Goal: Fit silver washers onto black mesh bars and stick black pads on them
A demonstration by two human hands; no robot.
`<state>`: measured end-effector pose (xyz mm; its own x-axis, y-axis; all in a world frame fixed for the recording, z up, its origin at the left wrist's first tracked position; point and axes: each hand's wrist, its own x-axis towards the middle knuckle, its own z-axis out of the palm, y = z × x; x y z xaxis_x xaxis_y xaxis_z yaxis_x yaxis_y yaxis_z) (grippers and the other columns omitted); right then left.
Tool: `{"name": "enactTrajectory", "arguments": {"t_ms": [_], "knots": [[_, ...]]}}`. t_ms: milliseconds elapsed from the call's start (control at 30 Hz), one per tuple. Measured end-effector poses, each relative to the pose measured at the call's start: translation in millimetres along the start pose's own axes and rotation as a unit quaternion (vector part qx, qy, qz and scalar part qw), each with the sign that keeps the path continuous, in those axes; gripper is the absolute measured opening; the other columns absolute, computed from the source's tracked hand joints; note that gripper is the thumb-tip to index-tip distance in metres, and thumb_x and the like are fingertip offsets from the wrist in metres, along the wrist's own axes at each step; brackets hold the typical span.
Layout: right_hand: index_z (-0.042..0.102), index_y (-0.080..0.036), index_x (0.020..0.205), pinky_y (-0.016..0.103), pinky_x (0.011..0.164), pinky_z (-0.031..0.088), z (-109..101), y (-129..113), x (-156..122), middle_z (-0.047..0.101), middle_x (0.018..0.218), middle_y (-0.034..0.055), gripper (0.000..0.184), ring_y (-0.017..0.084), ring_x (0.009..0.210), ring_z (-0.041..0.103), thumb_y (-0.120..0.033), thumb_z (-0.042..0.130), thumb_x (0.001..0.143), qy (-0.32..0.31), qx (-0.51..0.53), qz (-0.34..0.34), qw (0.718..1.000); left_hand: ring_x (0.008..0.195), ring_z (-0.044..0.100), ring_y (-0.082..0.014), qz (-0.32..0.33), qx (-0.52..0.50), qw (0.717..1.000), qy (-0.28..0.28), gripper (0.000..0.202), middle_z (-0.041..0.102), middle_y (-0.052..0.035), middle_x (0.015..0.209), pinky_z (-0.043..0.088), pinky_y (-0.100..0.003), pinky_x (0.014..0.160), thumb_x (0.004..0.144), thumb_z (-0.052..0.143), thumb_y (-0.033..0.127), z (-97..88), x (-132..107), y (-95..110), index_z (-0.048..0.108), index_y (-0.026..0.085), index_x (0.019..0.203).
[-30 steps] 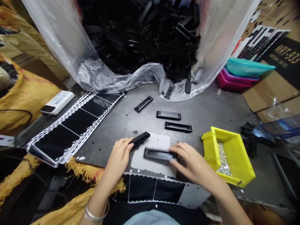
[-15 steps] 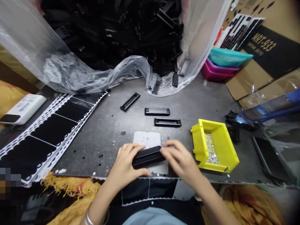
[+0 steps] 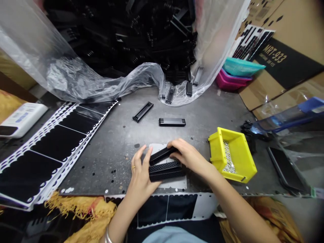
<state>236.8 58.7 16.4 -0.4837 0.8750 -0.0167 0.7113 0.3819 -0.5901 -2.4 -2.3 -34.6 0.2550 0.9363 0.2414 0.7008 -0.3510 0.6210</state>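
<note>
On the grey metal workbench [image 3: 106, 158], the left hand [image 3: 141, 168] is gripping a black plastic bar [image 3: 165, 170] while the right hand [image 3: 188, 157] is pinching a second bar [image 3: 162, 155] just above it, both over a white sheet [image 3: 174, 184]

- This is looking like a small piecework assembly workshop, with a worn, grey, paint-flecked metal workbench [image 3: 111, 152] stretching under the left hand [image 3: 141, 172] and the right hand [image 3: 188, 157].
- A clear plastic sack [image 3: 50, 74] is holding a heap of black plastic frames [image 3: 141, 33] well beyond the hands.
- Die-cut black pads on white backing strips [image 3: 58, 141] are lying to the left of the left hand.
- A yellow plastic parts bin [image 3: 234, 155] is standing just right of the right hand, holding small silver metal pieces [image 3: 229, 157].
- Brown cardboard cartons [image 3: 273, 84] and stacked pink and teal plastic trays [image 3: 234, 71] are sitting beyond the bin, far right of the hands.
</note>
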Motion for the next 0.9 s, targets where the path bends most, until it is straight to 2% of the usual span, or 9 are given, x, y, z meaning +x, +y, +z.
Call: {"name": "enactTrajectory", "arguments": {"t_ms": [100, 167, 233, 300, 433, 500, 600, 733, 900], "knots": [[0.068, -0.025, 0.115, 0.036, 0.101, 0.054, -14.8, -4.9, -0.7, 0.075, 0.116, 0.0031, 0.019, 0.018, 0.111, 0.068, -0.018, 0.058, 0.101, -0.078, 0.078, -0.031, 0.993, 0.153, 0.025, -0.0405, 0.005, -0.013, 1.000, -0.017, 0.106, 0.023, -0.0194, 0.164, 0.028, -0.066, 0.122, 0.084, 0.077, 0.020, -3.0, -3.5, 0.7, 0.010, 0.032, 0.165], [0.072, -0.027, 0.110, 0.033, 0.094, 0.057, -25.3, -4.3, 7.6, 0.078, 0.109, 0.0011, 0.020, 0.017, 0.102, 0.072, -0.026, 0.052, 0.106, -0.099, 0.053, -0.007, 0.994, 0.152, 0.027, -0.0399, 0.019, -0.015, 1.000, -0.012, 0.087, 0.025, -0.0186, 0.162, 0.030, -0.067, 0.121, 0.086, 0.075, 0.018, -6.2, -5.7, 1.7, 0.027, 0.030, 0.157], [0.073, -0.025, 0.111, 0.035, 0.092, 0.057, -31.1, -0.2, 26.1, 0.079, 0.110, 0.0036, 0.028, 0.019, 0.101, 0.072, -0.028, 0.046, 0.108, -0.046, -0.026, 0.047, 0.997, 0.150, 0.030, -0.0394, 0.045, -0.004, 0.999, 0.004, 0.055, 0.031, -0.0152, 0.158, 0.033, -0.065, 0.119, 0.088, 0.075, 0.018, -10.1, -7.5, 3.5, 0.051, 0.029, 0.136], [0.070, -0.020, 0.121, 0.046, 0.105, 0.050, -31.2, 7.4, 51.2, 0.074, 0.125, 0.0122, 0.032, 0.026, 0.119, 0.066, -0.021, 0.041, 0.108, 0.037, -0.096, 0.103, 0.989, 0.145, 0.035, -0.0377, 0.078, 0.018, 0.996, 0.023, 0.028, 0.039, -0.0122, 0.151, 0.037, -0.061, 0.117, 0.090, 0.074, 0.017, -14.0, -9.0, 5.5, 0.063, 0.027, 0.114], [0.061, -0.010, 0.129, 0.067, 0.119, 0.022, -23.3, 21.9, 85.3, 0.064, 0.137, 0.0240, 0.036, 0.036, 0.140, 0.050, -0.004, 0.049, 0.096, 0.079, -0.126, 0.140, 0.979, 0.133, 0.047, -0.0331, 0.115, 0.048, 0.991, 0.050, 0.018, 0.054, -0.0107, 0.137, 0.044, -0.053, 0.112, 0.093, 0.071, 0.016, -17.5, -13.9, 6.0, 0.069, 0.026, 0.107], [0.062, -0.012, 0.122, 0.065, 0.119, 0.024, -18.6, 22.2, 82.9, 0.069, 0.129, 0.0201, 0.033, 0.035, 0.132, 0.056, -0.005, 0.060, 0.090, 0.058, -0.114, 0.119, 0.985, 0.131, 0.049, -0.0320, 0.110, 0.043, 0.992, 0.054, 0.020, 0.057, -0.0096, 0.134, 0.045, -0.052, 0.111, 0.093, 0.069, 0.015, -15.7, -18.0, 4.2, 0.070, 0.028, 0.109], [0.061, -0.021, 0.113, 0.051, 0.108, 0.042, -10.2, 13.9, 63.1, 0.073, 0.117, 0.0082, 0.030, 0.027, 0.114, 0.065, -0.012, 0.071, 0.086, 0.004, -0.060, 0.056, 0.997, 0.133, 0.050, -0.0328, 0.064, 0.023, 0.996, 0.057, 0.037, 0.055, -0.0114, 0.138, 0.043, -0.055, 0.114, 0.094, 0.070, 0.019, -9.9, -23.6, 1.5, 0.062, 0.030, 0.129], [0.060, -0.024, 0.110, 0.033, 0.099, 0.050, -1.6, 1.0, 40.0, 0.072, 0.115, 0.0019, 0.021, 0.017, 0.110, 0.065, -0.014, 0.065, 0.093, -0.052, 0.024, -0.020, 0.998, 0.149, 0.037, -0.0391, -0.041, -0.020, 0.997, 0.057, 0.100, 0.035, -0.0199, 0.158, 0.037, -0.063, 0.119, 0.088, 0.078, 0.030, -4.3, -22.4, 1.3, 0.015, 0.029, 0.165], [0.065, -0.024, 0.110, 0.031, 0.100, 0.052, -11.1, -4.9, 26.1, 0.074, 0.112, 0.0006, 0.017, 0.015, 0.108, 0.067, -0.017, 0.051, 0.102, -0.123, 0.098, -0.045, 0.987, 0.160, 0.019, -0.0411, -0.089, -0.070, 0.993, -0.022, 0.133, 0.013, -0.0197, 0.173, 0.032, -0.063, 0.122, 0.079, 0.083, 0.029, -6.1, -7.1, 1.0, -0.020, 0.033, 0.164]]}}
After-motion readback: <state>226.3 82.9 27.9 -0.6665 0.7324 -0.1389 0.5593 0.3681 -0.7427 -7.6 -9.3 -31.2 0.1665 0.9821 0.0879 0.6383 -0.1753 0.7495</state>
